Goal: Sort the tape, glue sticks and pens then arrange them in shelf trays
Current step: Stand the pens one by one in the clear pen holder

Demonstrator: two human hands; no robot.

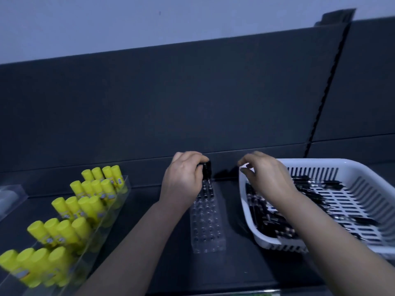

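**Your left hand holds pens at the rack**

Head view: Your left hand (181, 178) is curled round a few black pens (207, 168). The pens stand up at the far end of the clear rack (208, 231), and their lower ends are down in it. The rack lies on the dark shelf (149, 259), between your two arms.

Your right hand (265, 178) hangs over the left rim of the white basket (333, 165). Its fingers are loosely bent and it holds nothing. It is apart from your left hand and does not touch the rack.

The basket sits on the shelf just to the right of the rack. A heap of black loose pens (269, 221) lies in it, mostly on its left side, under your right arm.

On your left, yellow glue sticks (85, 204) stand up in rows in a clear tray (97, 229). That tray is well apart from the rack. A far tray (12, 195), also clear, shows at the left edge. It is too blurred to tell what is in it.
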